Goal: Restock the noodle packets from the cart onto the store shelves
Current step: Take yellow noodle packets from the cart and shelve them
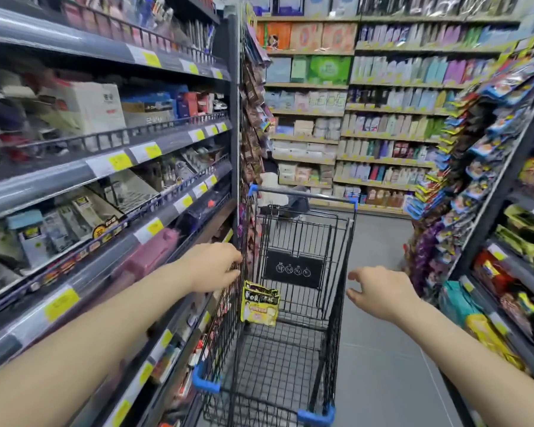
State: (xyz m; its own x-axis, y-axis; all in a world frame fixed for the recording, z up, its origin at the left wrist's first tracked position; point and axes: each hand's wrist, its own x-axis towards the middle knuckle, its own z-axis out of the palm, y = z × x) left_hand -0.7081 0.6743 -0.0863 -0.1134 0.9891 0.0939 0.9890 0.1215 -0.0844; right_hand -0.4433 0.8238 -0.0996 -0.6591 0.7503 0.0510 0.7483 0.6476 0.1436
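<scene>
Shelves on the left (111, 167), five tiers counted, stuffed with blurry boxes and yellow price tags, too smeared to read. Left hand (215, 266) out at the left rim of the cart (339, 272), fingers bent down over the top wire; hooked on it or just resting, couldn't tell. One black wire cart, blue corner bumpers, sat in the middle of the aisle. Inside it, noodle packets (260, 306), yellow and black, looked like two or three stacked together, leaning upright against the left wall of the basket toward its far end. Right hand (379, 292) hung just off the cart's right rim, fingers loose and spread, gripping nothing. Right-side rack (494, 192) crammed with hanging snack bags, plus more packets on lower tiers. Far wall shelves (352, 124) loaded with boxes and bottles.
</scene>
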